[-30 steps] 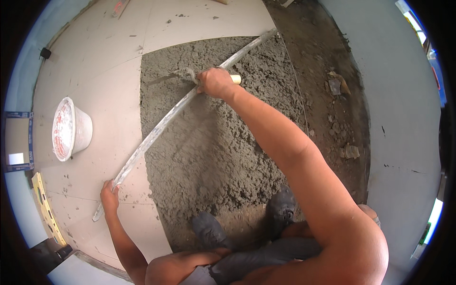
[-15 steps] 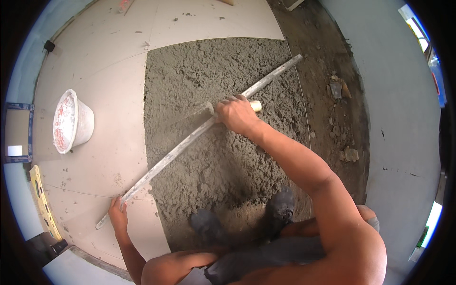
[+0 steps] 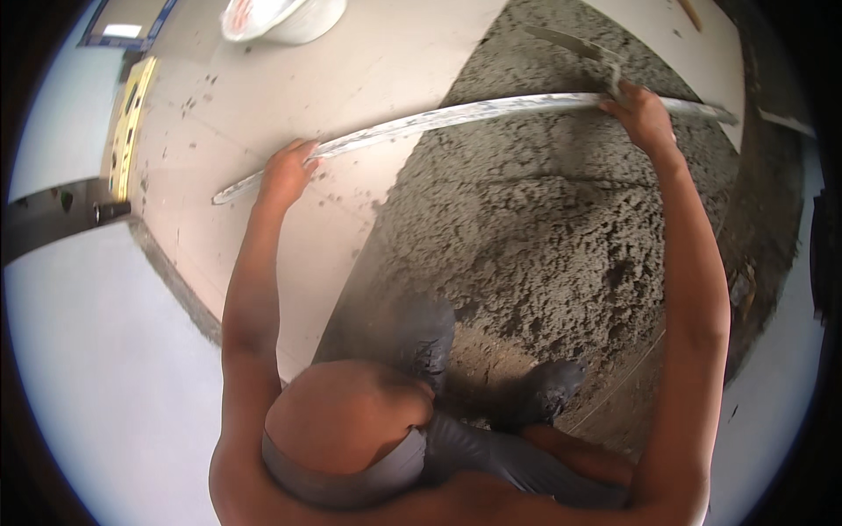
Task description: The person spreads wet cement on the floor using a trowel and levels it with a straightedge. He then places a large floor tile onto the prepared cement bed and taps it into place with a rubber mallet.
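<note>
A long, mortar-smeared screed bar [image 3: 491, 109] reaches across from the pale tiles on the left over a bed of rough grey mortar [image 3: 526, 237]. My left hand [image 3: 288, 171] is closed round it near its left end, above the tiles. Towards the other end, my right hand [image 3: 642, 116] grips the bar along with a trowel [image 3: 570, 42]. The trowel's blade points left, over the far part of the mortar; its handle is mostly hidden by my fingers. Whether the bar presses on the mortar or hovers just above it, I cannot tell.
A white bucket [image 3: 294, 19] stands on the tiles [image 3: 351, 66] at the far left. A yellow spirit level [image 3: 132, 127] lies by the left wall. My shoes [image 3: 548, 390] are at the mortar's near edge. A thin string [image 3: 627, 377] runs along its right side.
The view has swung left. The bar, diagonal before, now lies closer to crosswise. My right hand has moved farther out with the bar and trowel; my left hand still holds the left end.
</note>
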Available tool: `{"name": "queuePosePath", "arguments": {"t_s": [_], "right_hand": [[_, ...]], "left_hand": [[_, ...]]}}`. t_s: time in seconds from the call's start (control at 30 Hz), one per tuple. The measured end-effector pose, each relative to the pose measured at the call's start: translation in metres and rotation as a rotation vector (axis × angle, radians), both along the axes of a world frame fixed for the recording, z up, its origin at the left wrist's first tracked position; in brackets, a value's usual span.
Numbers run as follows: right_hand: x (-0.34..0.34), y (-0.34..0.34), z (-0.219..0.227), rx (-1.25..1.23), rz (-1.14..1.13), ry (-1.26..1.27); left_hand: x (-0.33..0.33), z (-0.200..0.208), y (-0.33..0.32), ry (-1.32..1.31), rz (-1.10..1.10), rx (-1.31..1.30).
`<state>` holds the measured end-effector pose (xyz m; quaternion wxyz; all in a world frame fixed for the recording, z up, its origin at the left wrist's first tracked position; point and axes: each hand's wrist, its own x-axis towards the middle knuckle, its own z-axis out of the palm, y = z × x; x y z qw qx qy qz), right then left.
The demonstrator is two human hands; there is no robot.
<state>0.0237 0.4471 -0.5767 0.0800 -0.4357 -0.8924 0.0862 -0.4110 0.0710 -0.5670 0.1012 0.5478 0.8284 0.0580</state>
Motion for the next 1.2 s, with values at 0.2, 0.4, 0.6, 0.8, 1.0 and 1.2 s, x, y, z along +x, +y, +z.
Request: {"name": "queuePosePath", "arguments": {"t_s": [0.2,0.4,0.6,0.8,1.0,1.2], "right_hand": [[0.015,-0.047,0.011,-0.109,0.009,-0.050],[0.042,-0.091,0.015,-0.240,0.042,-0.022],[0.055,-0.102,0.017,0.034,0.263,0.058],[-0.020,-0.039,0.020,0.086,0.169,0.091],[-0.099,0.011,0.007,0.041,0.055,-0.022],[-0.084,0.017,0.001,0.047,0.143,-0.125]], "left_hand": [[0.029,-0.003,-0.053,0.005,0.031,-0.005],[0.058,-0.001,-0.100,0.036,0.009,-0.002],[0.050,-0.005,-0.115,0.112,-0.003,-0.043],[-0.045,-0.005,-0.023,0.367,-0.010,0.173],[-0.093,-0.017,0.043,0.338,0.089,0.063],[-0.082,-0.027,0.020,0.301,0.082,-0.031]]}}
